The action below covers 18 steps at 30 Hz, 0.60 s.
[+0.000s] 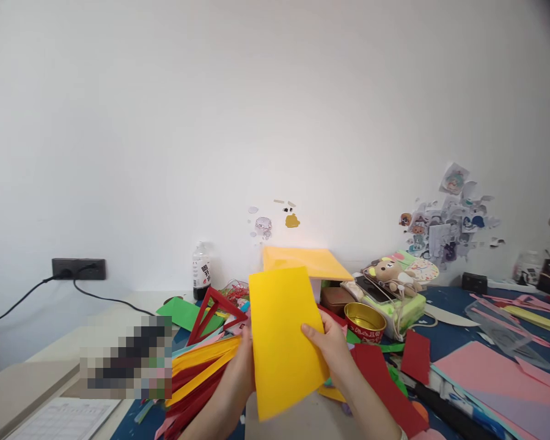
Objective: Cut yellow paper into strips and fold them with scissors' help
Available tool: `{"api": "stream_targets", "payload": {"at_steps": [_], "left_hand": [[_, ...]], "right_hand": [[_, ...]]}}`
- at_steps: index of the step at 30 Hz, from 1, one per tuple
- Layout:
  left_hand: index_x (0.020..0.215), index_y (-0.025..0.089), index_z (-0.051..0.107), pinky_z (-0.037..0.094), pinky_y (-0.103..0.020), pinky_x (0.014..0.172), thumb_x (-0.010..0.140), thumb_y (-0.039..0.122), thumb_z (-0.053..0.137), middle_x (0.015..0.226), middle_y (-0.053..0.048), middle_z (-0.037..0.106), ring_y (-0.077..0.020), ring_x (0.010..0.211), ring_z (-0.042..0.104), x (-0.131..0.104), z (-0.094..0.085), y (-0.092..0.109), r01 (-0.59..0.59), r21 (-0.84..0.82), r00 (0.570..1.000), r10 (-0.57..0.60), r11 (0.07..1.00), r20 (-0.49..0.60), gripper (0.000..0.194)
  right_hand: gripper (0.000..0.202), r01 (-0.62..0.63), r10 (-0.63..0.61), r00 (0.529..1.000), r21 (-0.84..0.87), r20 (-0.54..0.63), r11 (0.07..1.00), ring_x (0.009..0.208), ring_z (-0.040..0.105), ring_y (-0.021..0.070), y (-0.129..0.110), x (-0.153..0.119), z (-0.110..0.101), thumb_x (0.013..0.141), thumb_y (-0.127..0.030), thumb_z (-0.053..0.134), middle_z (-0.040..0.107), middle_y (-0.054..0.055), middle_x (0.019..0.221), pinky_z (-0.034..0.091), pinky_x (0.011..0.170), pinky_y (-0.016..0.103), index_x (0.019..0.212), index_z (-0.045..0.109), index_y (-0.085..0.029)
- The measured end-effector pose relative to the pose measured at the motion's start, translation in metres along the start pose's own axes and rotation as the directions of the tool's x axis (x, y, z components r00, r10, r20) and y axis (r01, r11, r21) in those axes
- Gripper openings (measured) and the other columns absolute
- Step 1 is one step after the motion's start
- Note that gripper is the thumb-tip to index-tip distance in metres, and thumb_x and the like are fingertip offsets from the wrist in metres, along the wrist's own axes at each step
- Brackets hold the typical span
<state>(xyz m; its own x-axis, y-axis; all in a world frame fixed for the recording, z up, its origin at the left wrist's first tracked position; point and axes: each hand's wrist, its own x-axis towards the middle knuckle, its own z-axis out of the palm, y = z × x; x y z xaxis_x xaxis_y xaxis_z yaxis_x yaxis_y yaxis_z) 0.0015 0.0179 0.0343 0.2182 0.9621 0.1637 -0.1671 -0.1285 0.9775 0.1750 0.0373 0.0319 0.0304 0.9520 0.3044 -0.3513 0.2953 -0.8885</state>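
Note:
A yellow sheet of paper [284, 348] is held up in front of me, tilted slightly and covering what lies behind it. My right hand [329, 345] grips its right edge, thumb on the front face and fingers behind. On the other side my left hand [246, 351] holds the left edge, its fingers mostly hidden behind the sheet. Yellow and red paper strips [206, 373] lie beside my left forearm. Near my right hand stands a round red tin [365, 321] with a gold inside.
Behind are a dark-liquid bottle [201, 272], a red triangular frame [213, 315], green paper [183, 313] and an orange-yellow sheet [307, 261]. Rightward lie a plush bear [394, 275], red paper pieces [416, 355] and pink sheets [481, 373]. A power strip [79, 269] is on the left wall.

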Motion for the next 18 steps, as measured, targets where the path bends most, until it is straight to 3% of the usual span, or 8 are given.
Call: {"api": "stream_targets", "payload": {"at_steps": [3, 7, 9, 14, 18], "left_hand": [[0.095, 0.017, 0.061, 0.052, -0.037, 0.065, 0.072, 0.066, 0.036, 0.089, -0.011, 0.069, -0.027, 0.084, 0.064, 0.009, -0.005, 0.004, 0.0, 0.055, 0.991, 0.007, 0.998, -0.13, 0.06], [0.084, 0.019, 0.06, 0.05, -0.032, 0.065, 0.074, 0.056, 0.045, 0.088, -0.006, 0.067, -0.0245, 0.081, 0.061, 0.006, -0.014, 0.001, -0.061, 0.334, 0.943, 0.164, 0.94, -0.29, 0.041], [0.08, 0.019, 0.059, 0.049, -0.031, 0.062, 0.076, 0.053, 0.044, 0.086, -0.006, 0.066, -0.0233, 0.078, 0.06, 0.005, -0.018, 0.001, -0.086, 0.373, 0.938, 0.201, 0.924, -0.281, 0.038], [0.093, 0.019, 0.053, 0.048, -0.029, 0.061, 0.076, 0.052, 0.047, 0.093, -0.006, 0.063, -0.0221, 0.081, 0.059, 0.006, -0.024, 0.01, -0.158, 0.177, 0.956, 0.195, 0.972, -0.218, 0.038], [0.095, 0.019, 0.053, 0.047, -0.028, 0.058, 0.074, 0.051, 0.05, 0.09, -0.006, 0.063, -0.0216, 0.077, 0.059, 0.003, -0.03, 0.018, -0.176, 0.145, 0.953, 0.206, 0.974, -0.224, 0.039]], "right_hand": [[0.044, -0.014, 0.014, 1.0, 0.001, 0.008, 1.0, 0.081, 0.065, 0.0268, -0.002, -0.002, -0.003, 0.058, -0.036, 0.075, 0.069, 0.01, 0.093, 0.05, 0.069, 0.038, 0.094, 0.058, -0.017], [0.042, -0.048, 0.047, 0.99, 0.004, 0.135, 0.999, 0.084, 0.064, 0.0265, -0.008, -0.008, 0.0, 0.064, -0.036, 0.071, 0.068, 0.01, 0.097, 0.05, 0.073, 0.039, 0.098, 0.058, -0.016], [0.041, -0.06, 0.061, 0.987, -0.012, 0.146, 0.998, 0.084, 0.064, 0.0269, -0.009, -0.01, 0.001, 0.065, -0.037, 0.07, 0.069, 0.01, 0.094, 0.049, 0.072, 0.039, 0.098, 0.059, -0.015], [0.045, -0.109, 0.119, 0.976, -0.065, 0.183, 0.992, 0.075, 0.065, 0.0276, -0.001, -0.008, 0.003, 0.058, -0.04, 0.075, 0.07, 0.01, 0.088, 0.049, 0.068, 0.04, 0.093, 0.061, -0.016], [0.041, -0.117, 0.137, 0.958, -0.095, 0.253, 0.989, 0.075, 0.065, 0.0269, 0.004, -0.009, 0.005, 0.059, -0.042, 0.073, 0.07, 0.008, 0.086, 0.049, 0.069, 0.04, 0.09, 0.061, -0.016]]}}
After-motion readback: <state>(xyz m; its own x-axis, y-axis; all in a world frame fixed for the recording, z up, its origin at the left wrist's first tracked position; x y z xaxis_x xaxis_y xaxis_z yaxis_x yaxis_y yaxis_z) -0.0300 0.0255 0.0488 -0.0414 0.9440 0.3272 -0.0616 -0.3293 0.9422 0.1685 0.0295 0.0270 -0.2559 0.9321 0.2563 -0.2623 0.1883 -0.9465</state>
